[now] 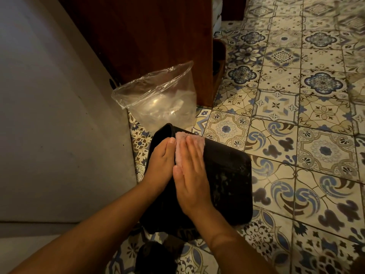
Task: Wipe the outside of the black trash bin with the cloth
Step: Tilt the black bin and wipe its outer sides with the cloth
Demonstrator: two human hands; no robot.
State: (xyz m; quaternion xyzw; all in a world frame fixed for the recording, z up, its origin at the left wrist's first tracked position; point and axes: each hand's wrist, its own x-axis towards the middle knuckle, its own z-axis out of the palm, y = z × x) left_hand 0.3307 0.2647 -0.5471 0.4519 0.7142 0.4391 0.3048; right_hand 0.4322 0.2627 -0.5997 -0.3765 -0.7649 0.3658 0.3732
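Note:
The black trash bin (227, 175) lies tipped on its side on the patterned tile floor, its open mouth toward the wall at the far left and its dusty base facing right. A pink cloth (182, 142) lies flat on the bin's upper side near the rim. My right hand (192, 179) presses flat on the cloth with fingers straight and together. My left hand (161, 164) rests on the bin just left of the cloth, fingers curled over the side, touching the cloth's edge.
A clear plastic bag (158, 97) stands open just beyond the bin, against a dark wooden cabinet (142, 36). A pale wall (49, 115) runs along the left. Patterned tiles (296, 115) stretch to the right. A dark object (156, 254) lies near my feet.

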